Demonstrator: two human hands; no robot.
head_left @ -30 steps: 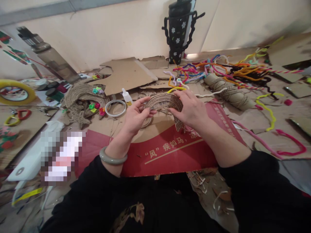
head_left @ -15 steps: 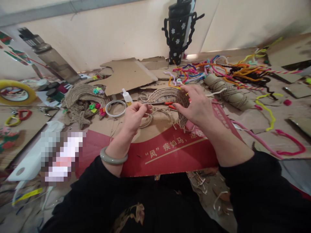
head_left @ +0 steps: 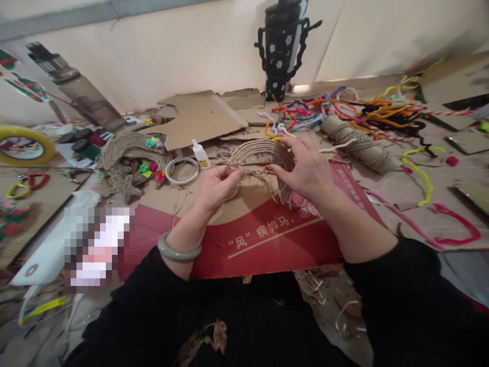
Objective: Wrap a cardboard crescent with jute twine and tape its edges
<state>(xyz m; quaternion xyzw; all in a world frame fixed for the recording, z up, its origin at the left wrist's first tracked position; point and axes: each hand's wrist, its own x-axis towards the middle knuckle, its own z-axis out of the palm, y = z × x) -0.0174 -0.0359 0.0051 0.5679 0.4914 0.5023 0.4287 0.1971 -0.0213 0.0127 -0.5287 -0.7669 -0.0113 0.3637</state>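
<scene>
You grip the twine arch (head_left: 262,145) by its right side with your right hand (head_left: 307,165), your left hand (head_left: 216,187) pinched near its left end, contents unclear.

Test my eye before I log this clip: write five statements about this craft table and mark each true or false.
1. The right hand is at the twine arch. True.
2. The bangle is on the right wrist. False: the bangle is on the left wrist.
3. The black flask stands upright and bears white flowers. True.
4. The white squeeze bottle lies right of the twine arch in the view. False: the white squeeze bottle is left of it.
5. The twine-wound roll is right of the right hand. True.
</scene>
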